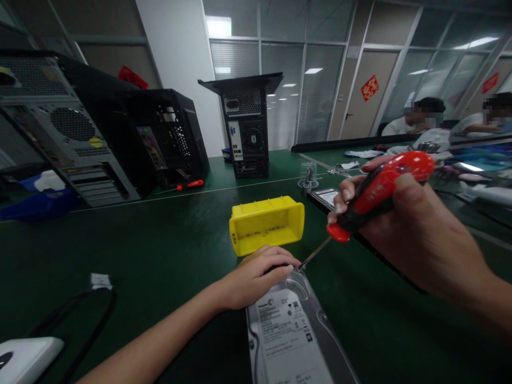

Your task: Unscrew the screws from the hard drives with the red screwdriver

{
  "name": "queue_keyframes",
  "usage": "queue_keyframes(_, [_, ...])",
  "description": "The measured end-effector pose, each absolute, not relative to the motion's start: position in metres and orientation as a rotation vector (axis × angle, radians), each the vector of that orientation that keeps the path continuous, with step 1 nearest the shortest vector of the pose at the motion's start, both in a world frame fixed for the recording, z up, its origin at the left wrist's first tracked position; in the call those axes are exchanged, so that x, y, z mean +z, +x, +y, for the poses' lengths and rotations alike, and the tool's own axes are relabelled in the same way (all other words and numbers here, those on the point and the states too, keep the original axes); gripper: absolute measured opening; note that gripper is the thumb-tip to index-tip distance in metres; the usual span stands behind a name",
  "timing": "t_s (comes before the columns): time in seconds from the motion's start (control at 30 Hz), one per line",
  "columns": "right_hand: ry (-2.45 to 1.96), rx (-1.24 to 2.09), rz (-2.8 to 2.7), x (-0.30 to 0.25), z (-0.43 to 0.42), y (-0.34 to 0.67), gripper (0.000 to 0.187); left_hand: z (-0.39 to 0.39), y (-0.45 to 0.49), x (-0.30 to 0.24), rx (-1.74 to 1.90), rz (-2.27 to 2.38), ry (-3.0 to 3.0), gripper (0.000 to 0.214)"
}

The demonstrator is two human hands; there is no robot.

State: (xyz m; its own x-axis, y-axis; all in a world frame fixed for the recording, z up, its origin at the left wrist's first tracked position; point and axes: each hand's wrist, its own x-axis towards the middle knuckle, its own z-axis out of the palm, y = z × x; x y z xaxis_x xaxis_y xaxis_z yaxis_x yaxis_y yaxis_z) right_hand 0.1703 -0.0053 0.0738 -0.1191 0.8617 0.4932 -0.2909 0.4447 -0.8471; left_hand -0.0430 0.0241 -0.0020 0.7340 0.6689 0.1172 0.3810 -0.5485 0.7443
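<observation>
Head view: left hand (256,274) presses flat, fingers together, on far end of hard drive (290,330) lying on green table (160,240), right hand (404,224) clamped on red screwdriver (376,194), tip at drive's corner; drive likely rigid, dense, shock-sensitive, best held by edges.

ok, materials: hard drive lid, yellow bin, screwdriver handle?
Hard drive: lid looks like bare metal, dull silver sheen, with a white paper label. Yellow bin: likely moulded plastic, uniform glossy colour, thick walls. Screwdriver in the right hand: glossy red handle with black insert, probably plastic and rubber; thin shaft looks like steel. Left hand rests on the drive.
</observation>
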Motion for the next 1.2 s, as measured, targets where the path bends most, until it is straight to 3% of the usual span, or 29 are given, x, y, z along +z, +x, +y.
queue_keyframes(0.33, [-0.505, 1.09, -1.369, 0.072, 0.002, 0.165, 0.018, 0.022, -0.042, 0.001, 0.493, 0.793, 2.201, 0.03])
queue_keyframes(0.53, [-0.471, 1.134, -1.406, 0.072, -0.002, 0.173, 0.035, 0.023, -0.044, 0.001, 0.494, 0.774, 2.222, 0.032])
queue_keyframes(1.2, [-0.594, 0.966, -1.54, 0.085, 0.004, 0.171, 0.023, 0.024, -0.045, -0.002, 0.488, 0.78, 2.213, 0.031])
